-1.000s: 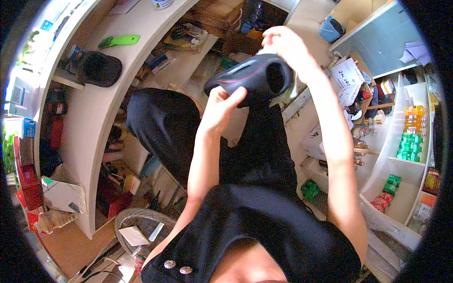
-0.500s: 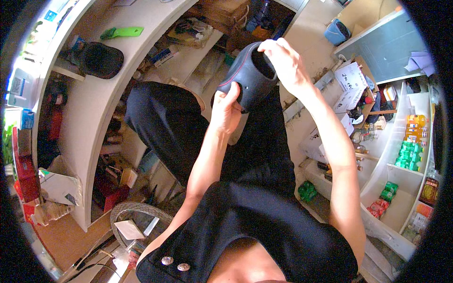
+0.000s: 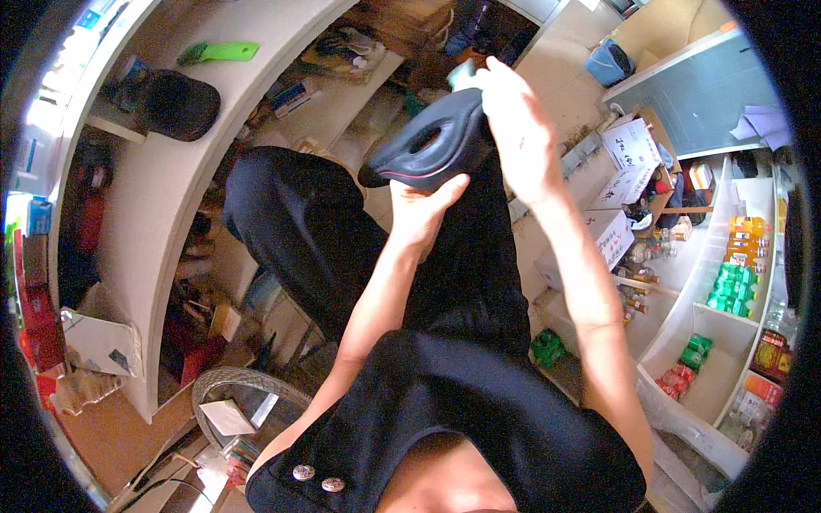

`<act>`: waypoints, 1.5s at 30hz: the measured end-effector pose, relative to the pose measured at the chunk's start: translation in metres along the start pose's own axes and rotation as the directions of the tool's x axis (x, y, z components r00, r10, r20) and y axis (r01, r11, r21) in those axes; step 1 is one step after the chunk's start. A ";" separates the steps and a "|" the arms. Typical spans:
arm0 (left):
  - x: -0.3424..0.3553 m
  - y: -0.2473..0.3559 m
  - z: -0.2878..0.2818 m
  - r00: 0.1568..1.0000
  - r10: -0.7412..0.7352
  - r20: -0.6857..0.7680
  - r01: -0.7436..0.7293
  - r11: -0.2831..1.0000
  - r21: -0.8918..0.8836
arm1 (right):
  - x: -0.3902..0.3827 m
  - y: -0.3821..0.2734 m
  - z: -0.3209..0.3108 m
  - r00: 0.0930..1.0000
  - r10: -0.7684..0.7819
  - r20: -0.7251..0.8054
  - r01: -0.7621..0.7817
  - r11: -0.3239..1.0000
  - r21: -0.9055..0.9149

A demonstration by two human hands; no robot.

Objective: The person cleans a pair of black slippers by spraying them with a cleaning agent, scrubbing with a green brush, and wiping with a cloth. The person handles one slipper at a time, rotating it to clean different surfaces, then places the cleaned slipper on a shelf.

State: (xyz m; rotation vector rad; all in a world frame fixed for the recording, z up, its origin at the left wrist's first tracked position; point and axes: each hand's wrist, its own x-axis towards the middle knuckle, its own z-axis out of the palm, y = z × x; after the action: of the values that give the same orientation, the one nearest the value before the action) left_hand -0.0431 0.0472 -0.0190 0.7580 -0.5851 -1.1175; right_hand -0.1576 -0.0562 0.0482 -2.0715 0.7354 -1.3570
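Observation:
A black padded bicycle saddle [image 3: 432,145] with a slot in its middle and a thin red line along its side is held up above my lap. My left hand [image 3: 421,209] is closed on its near side from below, the thumb stretched along the edge. At the saddle's right end is my right hand [image 3: 519,124], slightly blurred, its fingers bent together. By those fingertips shows a small pale greenish thing [image 3: 462,75], too smeared to name. Part of the right hand's grip is hidden behind the saddle.
A curved white counter [image 3: 248,64] on the left bears a green brush [image 3: 218,53] and a dark rounded object [image 3: 180,104]. A spoked wheel [image 3: 214,380] is at lower left. On the right, shelves [image 3: 727,342] hold bottles and cans; a blue bucket [image 3: 605,64] stands farther back.
The saddle has turned over, from its hollow underside to its padded, slotted top. My right hand has shifted its hold, and a pale thing now shows at its fingertips.

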 end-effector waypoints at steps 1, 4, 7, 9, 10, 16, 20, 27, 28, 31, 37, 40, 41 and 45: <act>-0.001 -0.003 -0.005 1.000 -0.005 -0.009 0.004 0.999 -0.046 | -0.002 -0.015 0.015 0.999 -0.029 -0.019 0.029 0.999 -0.034; -0.007 0.011 0.000 1.000 0.001 0.030 0.004 0.990 -0.144 | 0.000 -0.036 0.026 0.942 -0.300 0.153 0.336 0.803 -0.493; -0.007 -0.003 -0.015 0.998 0.030 0.052 -0.024 0.994 -0.109 | 0.006 -0.045 0.028 0.918 -0.259 0.300 0.393 0.700 -0.596; -0.006 -0.005 -0.017 0.998 0.056 0.041 -0.055 0.998 -0.038 | 0.008 -0.044 0.031 0.853 -0.265 0.450 0.491 0.699 -0.520; -0.004 -0.009 -0.026 0.999 0.037 0.031 -0.037 0.999 -0.012 | 0.010 -0.044 0.031 0.820 -0.239 0.520 0.516 0.701 -0.492; -0.004 -0.008 -0.018 0.991 0.077 0.108 -0.071 0.995 -0.065 | -0.004 -0.054 0.047 0.752 -0.276 0.599 0.603 0.655 -0.456; 0.002 0.004 -0.008 0.987 -0.052 0.151 0.033 0.991 0.126 | 0.025 -0.023 0.024 0.794 -0.300 0.529 0.577 0.647 -0.499; 0.011 -0.001 -0.003 0.999 -0.025 0.041 0.035 0.959 -0.282 | 0.036 0.074 -0.088 0.896 0.359 0.260 -0.266 0.905 -0.332; 0.012 -0.001 -0.004 1.000 -0.024 0.017 0.028 0.962 -0.271 | 0.041 0.079 -0.095 0.885 0.355 0.302 -0.386 0.921 0.049; 0.014 -0.012 -0.010 0.998 -0.062 -0.015 0.056 0.966 -0.253 | 0.049 0.059 -0.088 0.918 0.309 0.247 -0.396 0.711 0.581; 0.014 0.003 -0.011 0.975 -0.220 -0.032 0.171 0.832 -0.528 | 0.040 0.012 0.008 0.911 -0.158 0.380 0.239 0.955 -0.177; 0.011 0.015 -0.011 0.966 -0.246 -0.075 0.139 0.746 -0.651 | 0.014 0.004 0.026 0.971 -0.222 0.087 0.234 0.955 -0.180; 0.013 0.017 -0.010 0.964 -0.254 -0.084 0.131 0.720 -0.682 | 0.006 0.000 0.032 0.957 -0.290 -0.002 0.283 0.933 -0.224; 0.019 0.011 -0.032 0.963 -0.264 0.047 0.144 0.362 -0.921 | -0.052 -0.005 0.063 0.973 -0.148 -0.175 0.128 0.984 -0.124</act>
State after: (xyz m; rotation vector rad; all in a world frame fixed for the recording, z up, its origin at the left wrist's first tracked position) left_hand -0.0065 0.0399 -0.0297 -0.1376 0.3150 -1.3972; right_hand -0.1156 -0.0069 -0.0025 -2.1384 0.7711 -1.6354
